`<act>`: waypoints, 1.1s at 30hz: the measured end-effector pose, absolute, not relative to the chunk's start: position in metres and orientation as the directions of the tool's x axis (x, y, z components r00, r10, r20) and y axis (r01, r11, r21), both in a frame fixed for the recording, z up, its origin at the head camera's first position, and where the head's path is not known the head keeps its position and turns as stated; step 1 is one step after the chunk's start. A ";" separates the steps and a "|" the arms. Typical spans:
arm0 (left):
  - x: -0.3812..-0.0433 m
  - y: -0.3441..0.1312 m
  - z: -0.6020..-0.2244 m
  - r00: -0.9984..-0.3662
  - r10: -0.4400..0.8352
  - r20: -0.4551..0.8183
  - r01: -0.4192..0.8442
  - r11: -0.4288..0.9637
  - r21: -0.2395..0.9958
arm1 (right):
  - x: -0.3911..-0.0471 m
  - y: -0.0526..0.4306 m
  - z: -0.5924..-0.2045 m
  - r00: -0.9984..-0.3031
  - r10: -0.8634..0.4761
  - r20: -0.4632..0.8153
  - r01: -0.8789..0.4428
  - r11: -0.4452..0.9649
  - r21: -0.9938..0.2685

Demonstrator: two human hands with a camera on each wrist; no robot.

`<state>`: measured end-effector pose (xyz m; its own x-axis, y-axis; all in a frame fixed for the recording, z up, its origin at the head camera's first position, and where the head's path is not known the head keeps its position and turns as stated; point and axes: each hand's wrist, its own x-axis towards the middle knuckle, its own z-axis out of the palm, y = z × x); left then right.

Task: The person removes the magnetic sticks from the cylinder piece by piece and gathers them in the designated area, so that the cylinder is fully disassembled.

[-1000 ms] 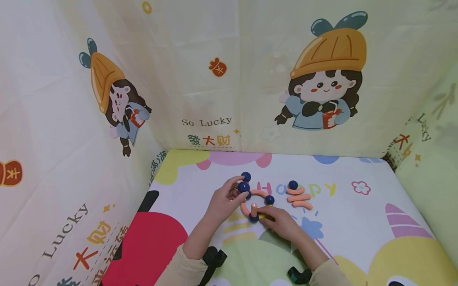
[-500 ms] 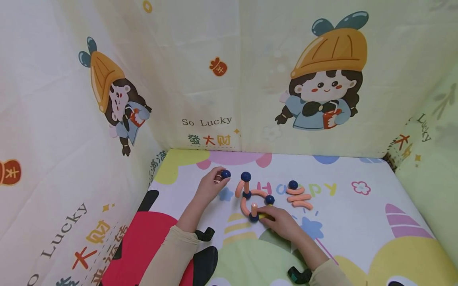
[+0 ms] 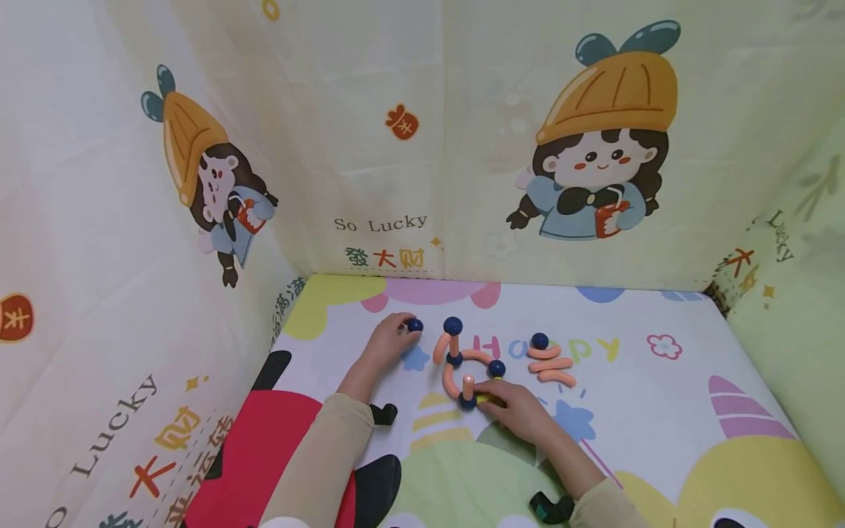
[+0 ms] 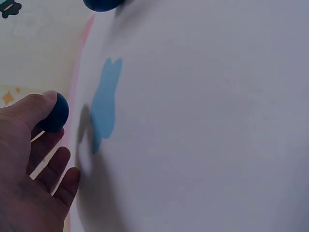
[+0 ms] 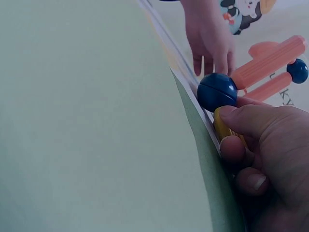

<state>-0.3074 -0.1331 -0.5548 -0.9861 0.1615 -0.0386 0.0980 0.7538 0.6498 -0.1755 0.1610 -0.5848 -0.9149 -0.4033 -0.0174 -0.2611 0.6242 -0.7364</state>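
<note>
Blue, likely slick, the ball below frame centre suits side-pinching, as the left hand does; the right hand pinches a yellow rod.

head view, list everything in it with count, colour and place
balls: 6, dark blue, four in the frame, one in the left hand, one beside the separate rods
pink rods: 8 visible, pink, five at the frame, three apart to its right
yellow rod: at least 1, yellow, in the frame, partly hidden by the right hand
mat: 1, white with coloured prints, under the pieces
cloth: number unclear, cream with prints, behind and at both sides
wrist gear: 2 pieces, black, one by each wrist
sleeves: 2, beige, bottom edge
hands: 2, bare, left pinching a ball, right gripping the yellow rod
</note>
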 end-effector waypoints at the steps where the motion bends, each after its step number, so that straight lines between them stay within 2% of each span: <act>1: -0.308 -0.133 -0.556 -0.985 0.164 -0.044 0.097 0.754 0.650 | -0.176 0.161 -0.585 -0.915 -0.404 -0.018 -0.261 0.623 -0.738; 33: -0.311 -0.134 -0.571 -0.981 0.188 -0.052 0.118 0.784 0.609 | -0.175 0.163 -0.587 -0.913 -0.407 0.012 -0.285 0.617 -0.733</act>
